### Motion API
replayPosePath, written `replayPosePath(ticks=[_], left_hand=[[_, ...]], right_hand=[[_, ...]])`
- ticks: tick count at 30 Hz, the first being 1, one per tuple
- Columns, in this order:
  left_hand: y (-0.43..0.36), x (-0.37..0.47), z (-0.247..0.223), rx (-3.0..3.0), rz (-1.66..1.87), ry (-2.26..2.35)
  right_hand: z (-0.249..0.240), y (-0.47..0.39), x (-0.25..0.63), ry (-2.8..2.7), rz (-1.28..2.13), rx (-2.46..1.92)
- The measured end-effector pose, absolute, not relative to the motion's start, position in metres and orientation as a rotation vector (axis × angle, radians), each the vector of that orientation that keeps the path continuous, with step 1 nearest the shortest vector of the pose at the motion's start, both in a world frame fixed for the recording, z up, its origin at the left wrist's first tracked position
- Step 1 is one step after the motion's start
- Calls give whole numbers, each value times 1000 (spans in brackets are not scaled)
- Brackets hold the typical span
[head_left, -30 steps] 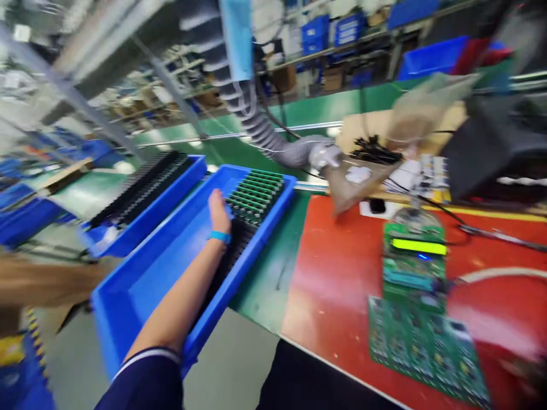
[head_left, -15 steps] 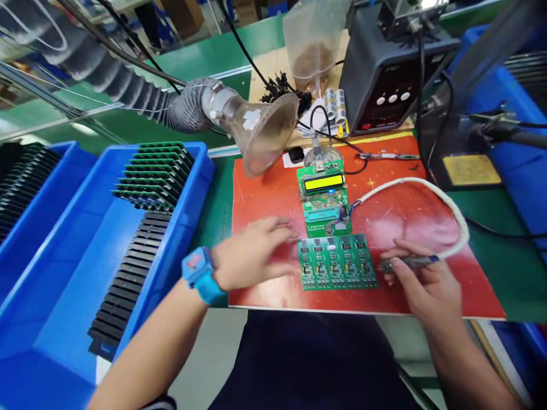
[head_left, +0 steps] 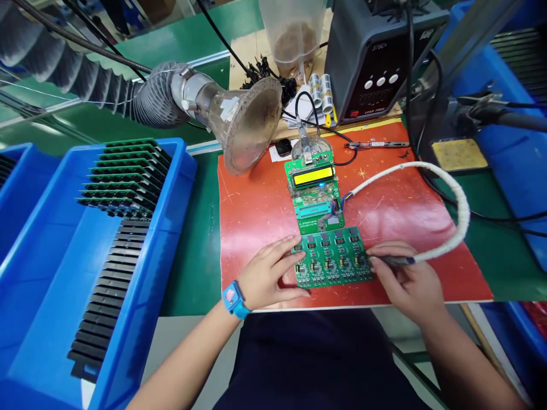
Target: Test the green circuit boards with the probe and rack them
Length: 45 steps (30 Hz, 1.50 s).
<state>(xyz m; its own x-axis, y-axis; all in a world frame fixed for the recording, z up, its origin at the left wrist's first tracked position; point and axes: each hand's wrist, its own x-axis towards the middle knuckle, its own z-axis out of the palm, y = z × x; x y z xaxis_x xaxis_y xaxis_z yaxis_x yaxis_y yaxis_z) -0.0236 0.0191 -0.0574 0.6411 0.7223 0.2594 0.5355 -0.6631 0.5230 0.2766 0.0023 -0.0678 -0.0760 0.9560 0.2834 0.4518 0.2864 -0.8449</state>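
Note:
A green circuit board panel (head_left: 333,259) with several small displays lies on the red mat (head_left: 256,210). My left hand (head_left: 273,273), fingers spread, touches its left edge. My right hand (head_left: 405,279) is closed around a dark probe (head_left: 395,260), whose tip is at the panel's right edge. A white-sleeved cable (head_left: 459,205) loops from the probe to a green programmer board (head_left: 316,191) just above the panel. That board has a lit yellow screen (head_left: 313,176) and a teal socket (head_left: 314,210).
A blue bin (head_left: 171,228) at the left holds upright green boards (head_left: 128,176) in a black rack. A fume funnel (head_left: 252,125) hangs over the mat's back left. A grey soldering station (head_left: 371,74) and a pen (head_left: 376,145) are behind.
My left hand has come down onto the panel's left edge. My right hand has brought the probe in to the panel's right edge. The whole view has shifted slightly.

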Motion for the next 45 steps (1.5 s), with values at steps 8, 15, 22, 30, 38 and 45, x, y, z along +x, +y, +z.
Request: replayPosePath(ticks=[8, 15, 22, 30, 38, 45], left_hand=[[19, -23, -62, 2554, 716, 997], [19, -23, -61, 2474, 728, 1024], [18, -26, -61, 2520, 662, 978], [17, -28, -68, 2612, 632, 966], [17, -28, -70, 2638, 650, 971], [17, -25, -66, 2607, 705, 989]], right_hand=[[-71, 6, 278, -1822, 512, -1312], [-76, 2, 283, -1771, 652, -1340], [-68, 4, 278, -1802, 511, -1453], [-67, 5, 277, -1687, 726, -1490], [-66, 8, 278, -1705, 781, -1447], [-62, 6, 277, -1615, 908, -1455]])
